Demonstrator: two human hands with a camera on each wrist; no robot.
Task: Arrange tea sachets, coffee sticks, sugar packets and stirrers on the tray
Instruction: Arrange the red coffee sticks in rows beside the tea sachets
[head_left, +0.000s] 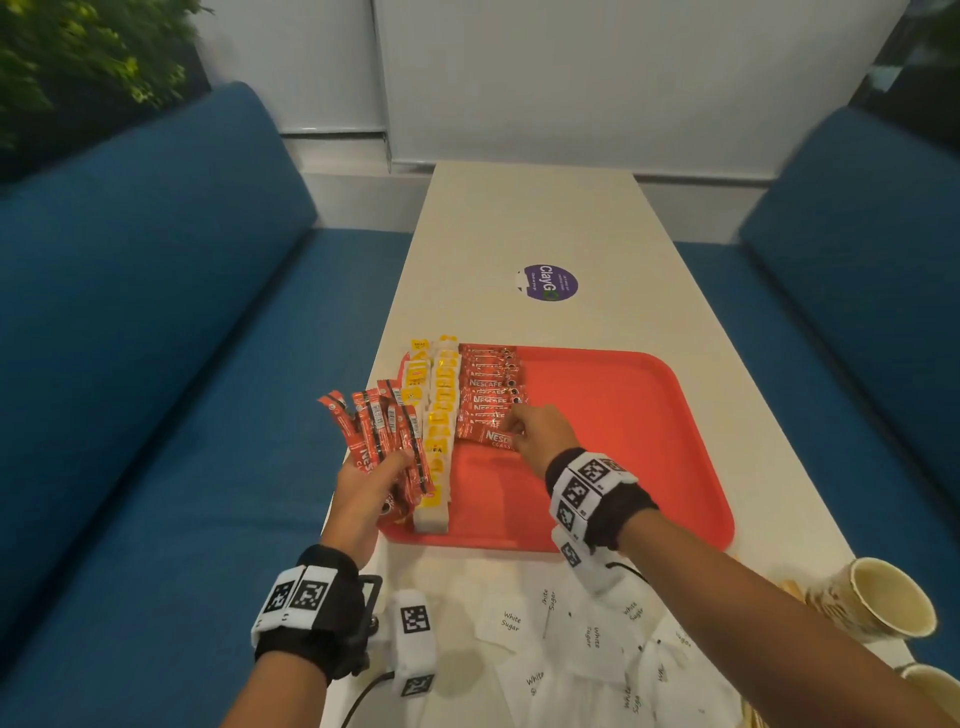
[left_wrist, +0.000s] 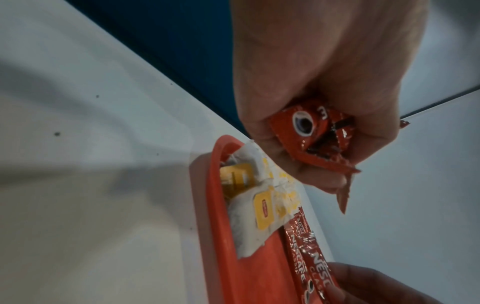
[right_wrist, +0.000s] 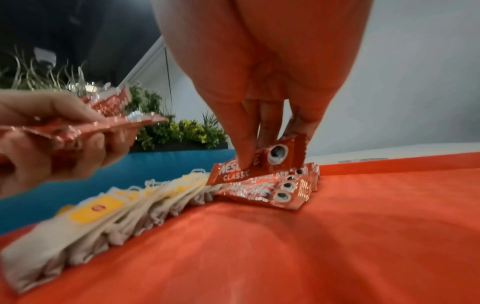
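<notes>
The red tray (head_left: 649, 415) lies on the pale surface (head_left: 545, 223) between two blue sofas. On the left part of the tray stand two rows of tea sachets (head_left: 441, 415) with yellow tags, and just beside them, to the right, lies a row of red coffee sticks (head_left: 491, 387), each overlapping the next.

The right hand (head_left: 540, 431) is at the near end of this row. Its fingers (right_wrist: 244, 144) are clamped on one coffee stick (right_wrist: 257, 164), which is tilted, with its lower edge touching the stick below it.

The left hand (head_left: 363, 493) is over the left edge of the tray. Its fingers are curled around a bundle of coffee sticks (head_left: 379, 431), which spread out like a fan above the sofa side.

Near the person, loose white sugar packets (head_left: 571, 639) lie on the surface, apart from the tray. At the right edge stand paper cups (head_left: 878, 597); beside them is something that looks like wooden stirrers, but it is too blurred to be sure.
</notes>
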